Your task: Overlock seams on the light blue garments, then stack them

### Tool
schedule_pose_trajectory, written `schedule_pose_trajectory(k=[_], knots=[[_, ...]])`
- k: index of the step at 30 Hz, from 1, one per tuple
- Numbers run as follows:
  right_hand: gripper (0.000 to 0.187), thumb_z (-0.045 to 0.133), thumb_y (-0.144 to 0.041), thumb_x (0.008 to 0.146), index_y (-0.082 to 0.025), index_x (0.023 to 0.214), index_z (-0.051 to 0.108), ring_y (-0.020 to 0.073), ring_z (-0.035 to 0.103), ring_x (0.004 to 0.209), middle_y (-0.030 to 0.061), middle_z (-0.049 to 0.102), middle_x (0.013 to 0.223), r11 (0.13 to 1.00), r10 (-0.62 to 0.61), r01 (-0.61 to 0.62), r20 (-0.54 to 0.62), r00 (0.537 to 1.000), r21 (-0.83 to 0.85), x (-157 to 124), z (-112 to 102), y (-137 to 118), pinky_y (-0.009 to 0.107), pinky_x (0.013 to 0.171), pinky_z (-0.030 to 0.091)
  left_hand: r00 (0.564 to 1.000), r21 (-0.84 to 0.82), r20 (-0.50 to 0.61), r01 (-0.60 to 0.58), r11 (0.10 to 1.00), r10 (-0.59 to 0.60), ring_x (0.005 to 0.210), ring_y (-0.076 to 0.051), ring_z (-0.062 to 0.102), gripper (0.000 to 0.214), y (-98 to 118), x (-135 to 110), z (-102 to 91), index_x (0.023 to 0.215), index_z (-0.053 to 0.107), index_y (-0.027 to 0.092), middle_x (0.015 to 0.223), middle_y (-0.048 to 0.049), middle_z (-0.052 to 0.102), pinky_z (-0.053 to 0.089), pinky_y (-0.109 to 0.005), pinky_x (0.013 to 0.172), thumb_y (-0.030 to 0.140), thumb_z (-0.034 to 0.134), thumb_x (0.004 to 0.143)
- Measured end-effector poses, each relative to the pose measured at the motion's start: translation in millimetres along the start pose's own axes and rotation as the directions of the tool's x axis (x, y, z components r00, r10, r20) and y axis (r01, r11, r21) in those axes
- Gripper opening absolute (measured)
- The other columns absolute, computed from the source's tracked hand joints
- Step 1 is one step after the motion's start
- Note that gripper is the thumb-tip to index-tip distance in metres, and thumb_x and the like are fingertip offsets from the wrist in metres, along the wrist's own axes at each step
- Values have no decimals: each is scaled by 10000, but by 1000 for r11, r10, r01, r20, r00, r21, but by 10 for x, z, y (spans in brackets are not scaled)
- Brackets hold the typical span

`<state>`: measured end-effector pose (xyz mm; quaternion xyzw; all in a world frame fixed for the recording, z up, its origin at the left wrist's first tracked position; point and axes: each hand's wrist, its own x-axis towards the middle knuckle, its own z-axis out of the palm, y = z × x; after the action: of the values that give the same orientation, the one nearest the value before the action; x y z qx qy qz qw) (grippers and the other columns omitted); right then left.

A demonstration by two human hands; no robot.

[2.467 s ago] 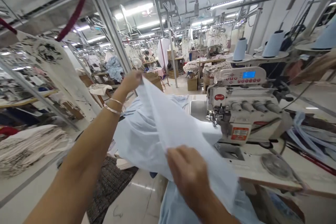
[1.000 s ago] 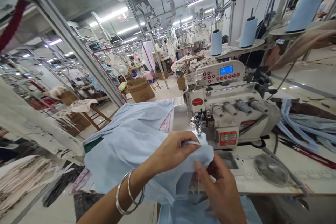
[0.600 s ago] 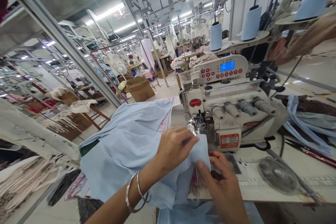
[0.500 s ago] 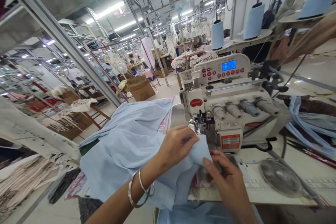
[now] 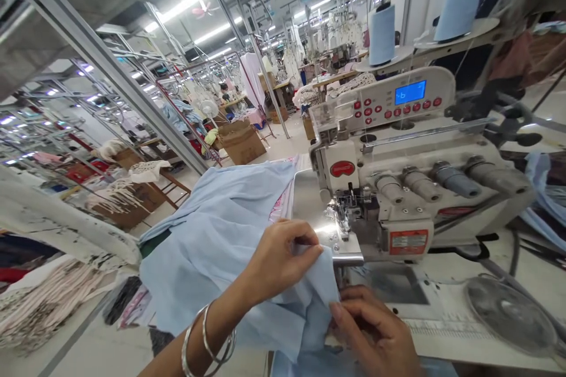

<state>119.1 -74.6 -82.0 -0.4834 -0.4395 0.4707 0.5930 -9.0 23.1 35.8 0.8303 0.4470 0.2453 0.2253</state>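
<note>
Light blue fabric (image 5: 221, 235) spreads in loose folds over the left of the machine table, and its right part reaches the front of an overlock sewing machine (image 5: 398, 188). My left hand (image 5: 283, 253), with two silver bangles on the wrist, pinches the fabric's upper edge between thumb and fingers. Lower and to the right, my right hand (image 5: 375, 330) grips the fabric's right edge between thumb and forefinger. The held edge lies just in front of the metal plate (image 5: 349, 250) below the presser foot (image 5: 342, 218), apart from the needle area.
Blue thread cones (image 5: 382, 35) stand on holders behind the machine. A round metal dish (image 5: 510, 312) sits on the table at right, near scissors-like dark red tools. A metal post (image 5: 110, 65) slants at left. Cardboard boxes (image 5: 242, 141) stand on the floor beyond.
Both hands and the held fabric edge have moved away from the presser foot, toward the lower left of the machine, exposing the metal plate. The view has shifted closer to the machine.
</note>
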Motion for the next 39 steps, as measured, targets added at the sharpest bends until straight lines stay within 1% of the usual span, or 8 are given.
schedule_pose_trajectory(k=[8,13,17,28,31,34,36,39], knots=[[328,641,-446,800,-213,569,642,120,603,697,10,599,726,998,52,-52,-27,998,18,9,17,-15,177,642,439,1000,11,13,-22,1000,22,626,-90,504,117,-1,7,-3,639,582,163,620,51,582,385,-256,733,100,627,727],[337,635,-460,802,-208,578,643,118,594,687,12,587,744,997,78,-78,-18,997,16,5,18,-14,181,637,434,999,19,25,19,1000,-20,655,-113,501,200,8,30,-3,614,553,164,595,41,547,389,-265,721,232,683,750],[338,641,-459,796,-209,568,639,121,589,680,11,583,734,997,73,-73,-26,997,6,4,21,-26,190,633,427,998,-21,60,30,999,-29,637,-107,482,213,-1,53,-23,587,525,163,577,45,517,386,-252,686,193,660,749],[386,667,-490,762,-185,547,567,109,507,570,3,546,632,993,114,-113,-68,991,23,30,69,36,211,547,396,998,50,58,12,999,-14,610,-91,473,226,-21,91,0,596,514,158,562,68,488,396,-302,829,143,691,736],[376,721,-509,701,-188,614,545,93,457,491,-25,510,564,960,246,-229,-99,964,160,47,131,24,199,468,379,995,210,-2,-100,973,102,705,-129,518,103,-14,46,45,756,577,171,715,26,561,412,-317,784,157,677,777],[377,749,-508,669,-193,818,605,83,438,460,-49,496,576,903,335,-298,-72,940,311,70,177,-5,183,419,360,942,554,-86,-226,801,325,832,-204,523,86,17,-81,176,799,595,168,878,-53,581,420,-385,779,139,548,865],[362,741,-499,681,-180,825,649,82,449,487,-33,516,599,915,300,-272,-53,952,298,72,170,-30,180,444,383,910,692,-96,-229,684,402,822,-224,519,150,42,-196,301,833,610,147,880,-81,585,438,-406,761,110,475,889],[323,734,-488,690,-175,706,659,104,512,561,9,588,666,949,228,-202,-85,970,242,40,109,-71,188,529,451,905,661,-104,-247,709,412,900,-245,538,241,65,-336,479,1084,590,70,969,-124,606,486,-403,802,117,425,916]])
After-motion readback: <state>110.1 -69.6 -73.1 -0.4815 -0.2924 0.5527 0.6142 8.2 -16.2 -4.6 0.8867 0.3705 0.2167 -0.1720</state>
